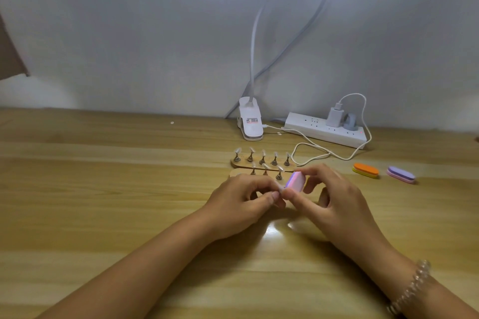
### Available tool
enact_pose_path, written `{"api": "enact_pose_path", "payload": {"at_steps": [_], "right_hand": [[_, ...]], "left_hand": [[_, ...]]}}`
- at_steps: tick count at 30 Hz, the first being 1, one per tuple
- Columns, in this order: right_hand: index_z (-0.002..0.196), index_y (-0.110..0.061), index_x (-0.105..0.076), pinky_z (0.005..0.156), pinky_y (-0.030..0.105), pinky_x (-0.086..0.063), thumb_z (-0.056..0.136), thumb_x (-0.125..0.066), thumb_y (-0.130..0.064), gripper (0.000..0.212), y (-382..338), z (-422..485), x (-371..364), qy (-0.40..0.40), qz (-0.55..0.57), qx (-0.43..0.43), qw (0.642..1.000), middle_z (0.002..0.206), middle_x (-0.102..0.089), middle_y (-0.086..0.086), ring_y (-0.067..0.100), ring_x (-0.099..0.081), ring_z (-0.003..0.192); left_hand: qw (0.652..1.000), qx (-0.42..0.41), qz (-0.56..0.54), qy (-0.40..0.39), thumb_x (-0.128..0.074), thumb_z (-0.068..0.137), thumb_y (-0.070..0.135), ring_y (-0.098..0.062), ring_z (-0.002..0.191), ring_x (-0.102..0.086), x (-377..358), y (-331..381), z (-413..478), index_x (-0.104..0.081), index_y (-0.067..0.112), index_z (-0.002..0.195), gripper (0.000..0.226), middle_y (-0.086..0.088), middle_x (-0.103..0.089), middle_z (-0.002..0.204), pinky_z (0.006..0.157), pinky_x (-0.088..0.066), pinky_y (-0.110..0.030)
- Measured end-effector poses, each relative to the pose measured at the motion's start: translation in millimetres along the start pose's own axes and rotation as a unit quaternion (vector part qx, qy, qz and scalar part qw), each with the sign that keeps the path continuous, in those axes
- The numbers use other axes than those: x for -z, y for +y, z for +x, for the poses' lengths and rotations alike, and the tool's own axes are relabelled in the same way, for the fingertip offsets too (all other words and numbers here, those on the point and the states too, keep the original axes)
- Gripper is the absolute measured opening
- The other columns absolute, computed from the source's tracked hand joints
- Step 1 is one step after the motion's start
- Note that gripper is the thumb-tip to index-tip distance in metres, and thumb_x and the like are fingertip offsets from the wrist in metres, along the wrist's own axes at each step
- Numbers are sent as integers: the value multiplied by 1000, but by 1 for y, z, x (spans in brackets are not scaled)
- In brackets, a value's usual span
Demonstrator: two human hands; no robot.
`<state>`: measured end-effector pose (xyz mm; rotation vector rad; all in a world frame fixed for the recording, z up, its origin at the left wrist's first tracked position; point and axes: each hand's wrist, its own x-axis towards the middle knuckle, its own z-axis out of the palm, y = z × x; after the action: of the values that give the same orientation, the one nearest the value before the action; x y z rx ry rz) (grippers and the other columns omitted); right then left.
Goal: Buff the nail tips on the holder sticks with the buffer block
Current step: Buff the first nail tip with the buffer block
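Right hand [337, 202] grips the buffer block [294, 181]; left hand [241, 201], at its nine o'clock, pinches a nail tip [279, 188] against it; wooden stand [235, 163] at twelve o'clock.

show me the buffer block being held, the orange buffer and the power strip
buffer block [374, 182]: head view, on its pink broad face
orange buffer [366, 169]: head view, on its orange top
power strip [305, 125]: head view, on its white top surface
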<state>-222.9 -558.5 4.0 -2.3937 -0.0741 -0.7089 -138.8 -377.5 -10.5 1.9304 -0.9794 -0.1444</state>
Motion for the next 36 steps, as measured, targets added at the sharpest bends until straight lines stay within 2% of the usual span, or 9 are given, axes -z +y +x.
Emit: {"api": "enact_pose_path", "payload": {"at_steps": [7, 11, 15, 18, 21, 24, 27, 31, 36], "right_hand": [[92, -33, -61, 56, 25, -37, 73, -59, -74, 46, -2, -1, 0, 7, -15, 26, 1000, 82, -55, -14, 6, -49, 63], [95, -33, -59, 51, 22, -35, 76, -62, -67, 39, -5, -6, -5, -15, -54, 75, 996, 82, -54, -16, -1, -50, 65], [92, -26, -63, 64, 38, -47, 76, -68, -55, 33, 5, 4, 0, 38, 50, -39, 997, 84, -62, -7, 9, -57, 74], [95, -26, -61, 55, 27, -41, 77, -69, -45, 28, 7, 5, 5, 75, 146, -76, 984, 88, -64, -5, 10, -50, 58], [103, -26, -61, 50, 17, -37, 81, -78, -32, 29, -2, -4, -1, 7, 99, 12, 995, 91, -63, -11, 10, -48, 52], [107, -27, -63, 54, 18, -38, 79, -77, -42, 35, -7, -6, -5, -30, 5, 67, 997, 94, -61, -17, 2, -53, 63], [103, -30, -63, 56, 23, -39, 77, -70, -50, 34, -3, -3, -1, -3, -18, 35, 999, 91, -60, -15, 7, -51, 63], [103, -27, -62, 54, 17, -31, 77, -68, -53, 38, -6, -7, -3, -9, -68, 91, 994, 90, -54, -17, -9, -48, 67], [95, -31, -61, 55, 24, -38, 77, -60, -66, 40, -3, -3, 0, 21, -32, 50, 998, 87, -57, -16, 7, -50, 62]], "left_hand": [[1000, 11, 16, -7, -53, 90, 35, -9, 61, -53, 1, 0, 0, -73, 31, 98, 23, 19, -65, 76, 61, -42, -31], [1000, 8, 25, -14, -54, 90, 31, -21, 81, -65, 0, 1, 0, -74, 29, 100, 22, 13, -70, 85, 72, -52, -44], [999, -12, -35, 17, -61, 96, 24, -8, 59, -56, -1, 1, 0, -75, 19, 101, 16, 13, -73, 86, 53, -46, -26], [996, -5, -86, 32, -62, 97, 14, -11, 61, -59, 0, 0, -1, -72, 13, 100, 10, 12, -72, 94, 54, -52, -31], [993, 2, -117, 31, -60, 96, 4, -18, 66, -68, 0, -2, 0, -69, 14, 98, 13, -1, -75, 100, 59, -53, -31], [993, 3, -110, 36, -59, 92, 4, -31, 62, -66, 0, -3, 0, -70, 14, 99, 16, -2, -75, 93, 59, -52, -31], [992, 1, -118, 40, -63, 93, 9, -23, 55, -59, 0, -4, 1, -70, 15, 96, 11, 7, -72, 86, 53, -48, -29], [994, -13, -101, 28, -59, 95, 1, -11, 45, -52, 1, -2, -1, -71, 11, 93, 16, 11, -67, 75, 46, -41, -22], [996, -18, -81, 27, -61, 95, 5, -9, 43, -50, 2, 2, -1, -71, 20, 90, 19, 16, -65, 71, 44, -39, -19]]}}
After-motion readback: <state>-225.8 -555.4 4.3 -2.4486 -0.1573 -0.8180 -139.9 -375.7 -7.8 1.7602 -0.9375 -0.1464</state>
